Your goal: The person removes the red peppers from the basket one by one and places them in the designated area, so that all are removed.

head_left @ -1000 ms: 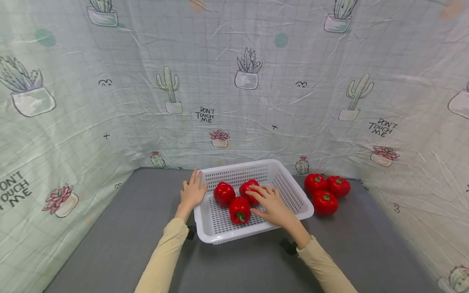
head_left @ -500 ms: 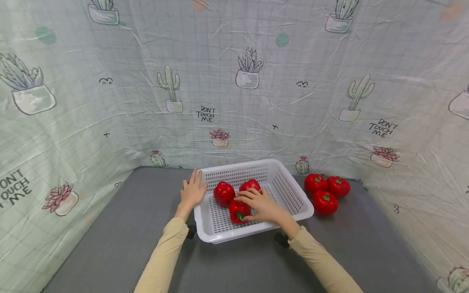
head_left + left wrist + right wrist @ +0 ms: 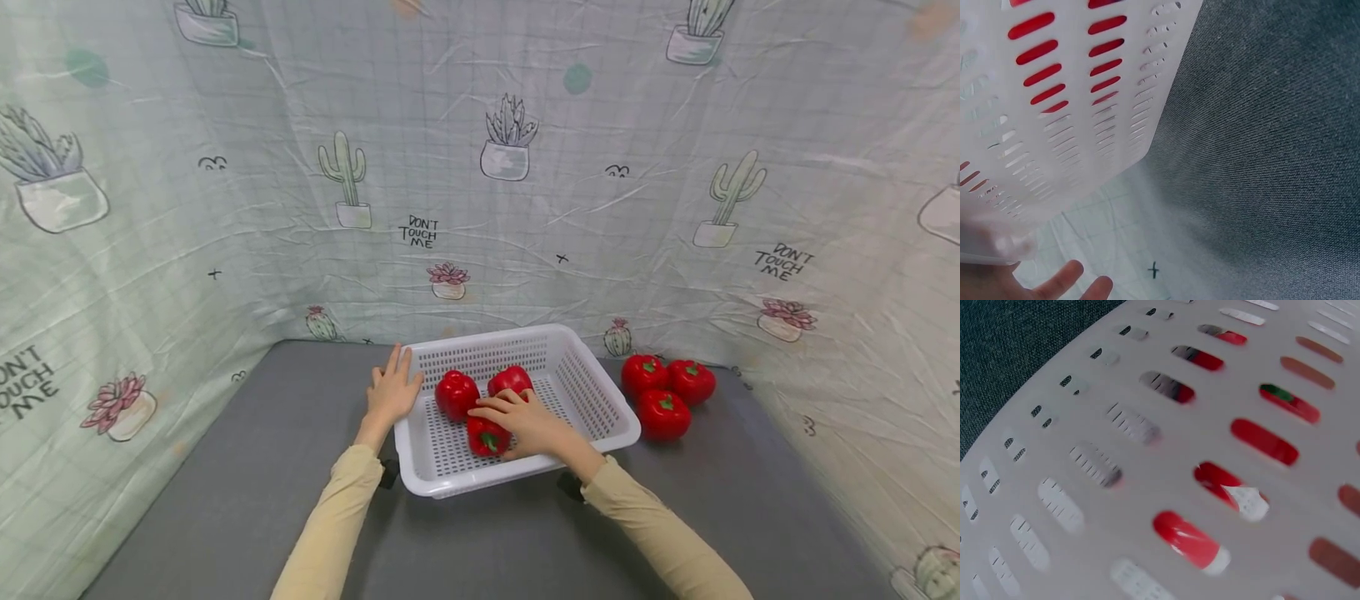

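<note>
A white perforated plastic basket (image 3: 517, 335) stands on the grey table with three glossy red bell peppers in it. My left hand (image 3: 392, 393) rests on the basket's left rim with its fingers extended; in the left wrist view its fingertips (image 3: 1097, 289) show past the rim. Inside the basket, my right hand (image 3: 531, 423) holds the front bell pepper (image 3: 487, 437), fingers over its top and thumb low on its right side. The left bell pepper (image 3: 456, 394) and the back bell pepper (image 3: 510, 380) lie close by. Red and skin show through the slots in the right wrist view.
Three round red, green-topped vegetables (image 3: 664, 415) sit clustered on the table, right of the basket. A cactus-print cloth (image 3: 480, 250) hangs behind the grey table (image 3: 247, 483) and along both sides.
My right hand has moved left and down from beside the back bell pepper onto the front one, and its fingers have come round it. My left hand has stayed on the rim.
</note>
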`<state>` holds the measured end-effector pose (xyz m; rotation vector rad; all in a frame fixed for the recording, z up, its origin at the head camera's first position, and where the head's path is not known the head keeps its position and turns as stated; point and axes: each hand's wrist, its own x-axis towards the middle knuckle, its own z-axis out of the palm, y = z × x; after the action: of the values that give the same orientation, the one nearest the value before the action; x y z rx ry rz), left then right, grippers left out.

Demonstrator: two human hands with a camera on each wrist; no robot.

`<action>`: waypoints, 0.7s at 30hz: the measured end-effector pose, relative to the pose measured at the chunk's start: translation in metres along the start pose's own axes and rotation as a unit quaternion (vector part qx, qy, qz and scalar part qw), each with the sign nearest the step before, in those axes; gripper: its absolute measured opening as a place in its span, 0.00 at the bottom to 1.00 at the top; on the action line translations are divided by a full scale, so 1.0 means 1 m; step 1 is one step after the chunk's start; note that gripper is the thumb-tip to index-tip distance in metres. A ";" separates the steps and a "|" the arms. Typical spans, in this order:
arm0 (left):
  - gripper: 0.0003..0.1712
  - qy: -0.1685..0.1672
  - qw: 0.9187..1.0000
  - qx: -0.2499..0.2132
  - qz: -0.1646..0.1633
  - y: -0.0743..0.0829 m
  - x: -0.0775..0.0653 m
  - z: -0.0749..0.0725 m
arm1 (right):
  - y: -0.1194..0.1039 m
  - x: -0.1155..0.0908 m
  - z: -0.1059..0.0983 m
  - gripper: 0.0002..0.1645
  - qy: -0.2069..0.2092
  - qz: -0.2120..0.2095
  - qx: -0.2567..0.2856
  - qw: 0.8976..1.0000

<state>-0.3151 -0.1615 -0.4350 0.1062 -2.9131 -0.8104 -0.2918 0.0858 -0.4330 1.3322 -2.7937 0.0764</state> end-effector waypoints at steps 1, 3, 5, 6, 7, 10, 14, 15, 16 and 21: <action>0.34 -0.002 1.000 0.000 -0.001 0.000 0.000 0.000 | 0.000 0.000 0.000 0.52 0.001 0.003 0.000 1.000; 0.34 -0.002 1.000 -0.001 -0.002 0.001 0.001 -0.001 | 0.000 0.001 0.000 0.53 -0.002 0.010 0.001 1.000; 0.34 -0.003 1.000 -0.001 -0.002 0.002 0.000 -0.001 | 0.000 0.000 0.001 0.53 -0.005 0.019 0.001 1.000; 0.34 -0.004 1.000 -0.002 -0.002 0.002 0.000 -0.001 | 0.000 0.000 0.001 0.53 -0.006 0.024 -0.001 1.000; 0.34 -0.004 1.000 -0.002 -0.002 0.001 0.000 -0.002 | -0.001 0.000 0.001 0.53 -0.008 0.029 -0.001 1.000; 0.33 -0.008 1.000 -0.002 -0.002 0.000 -0.001 -0.001 | -0.002 -0.001 0.002 0.51 -0.008 0.044 0.004 0.999; 0.34 -0.011 1.000 -0.003 -0.001 0.001 -0.002 -0.001 | -0.002 -0.001 0.003 0.49 -0.004 0.059 0.005 0.998; 0.34 -0.011 1.000 -0.004 -0.001 0.001 -0.002 -0.001 | -0.002 -0.001 0.003 0.48 -0.003 0.061 0.002 0.998; 0.34 -0.011 1.000 -0.005 -0.001 0.001 -0.002 -0.001 | -0.002 0.000 0.004 0.48 -0.001 0.060 -0.002 0.998; 0.34 -0.006 1.000 -0.007 -0.002 0.001 -0.001 -0.001 | -0.001 0.003 0.004 0.46 0.002 0.038 -0.033 0.999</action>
<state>-0.3139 -0.1609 -0.4332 0.1064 -2.9198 -0.8344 -0.2931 0.0825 -0.4366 1.2114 -2.8160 -0.0099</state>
